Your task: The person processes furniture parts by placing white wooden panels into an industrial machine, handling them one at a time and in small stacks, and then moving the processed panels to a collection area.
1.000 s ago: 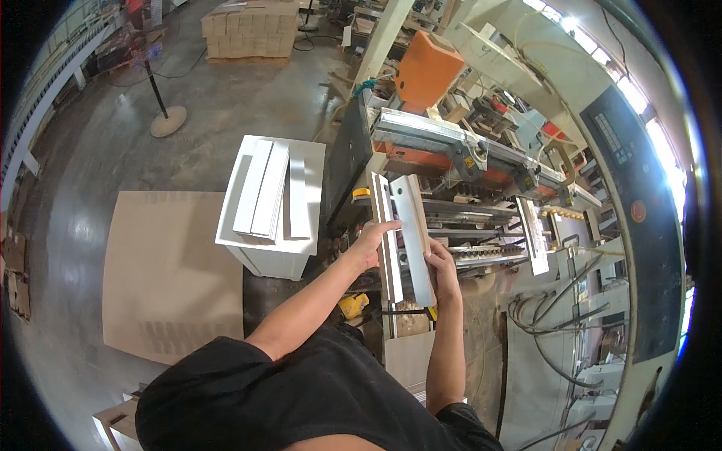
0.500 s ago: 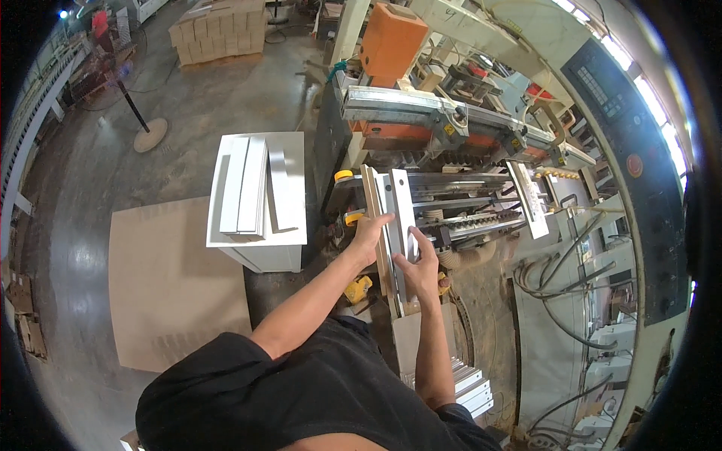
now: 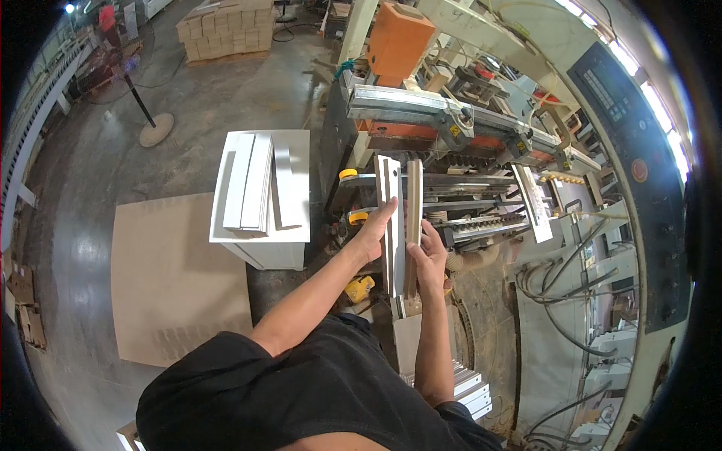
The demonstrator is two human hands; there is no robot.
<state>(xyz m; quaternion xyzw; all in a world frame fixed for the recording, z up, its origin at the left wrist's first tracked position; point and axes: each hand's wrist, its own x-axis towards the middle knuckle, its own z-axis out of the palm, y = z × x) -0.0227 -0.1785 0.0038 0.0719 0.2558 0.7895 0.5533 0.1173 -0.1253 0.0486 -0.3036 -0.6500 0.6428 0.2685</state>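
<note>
Several strips (image 3: 396, 248), white stand (image 3: 300, 188), grey floor (image 3: 241, 98)

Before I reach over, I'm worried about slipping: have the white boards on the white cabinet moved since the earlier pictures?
No. Against the edges of the white cabinet, the white boards show no shift either way; the camera view shifted instead.

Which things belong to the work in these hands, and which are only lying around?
Work in hand:
- left hand, holding a long white piece
- right hand, holding a tan-faced strip
- probably the white strips on the white stand

Seemingly lying about:
- flat brown sheet
- tan stack farther back
</note>
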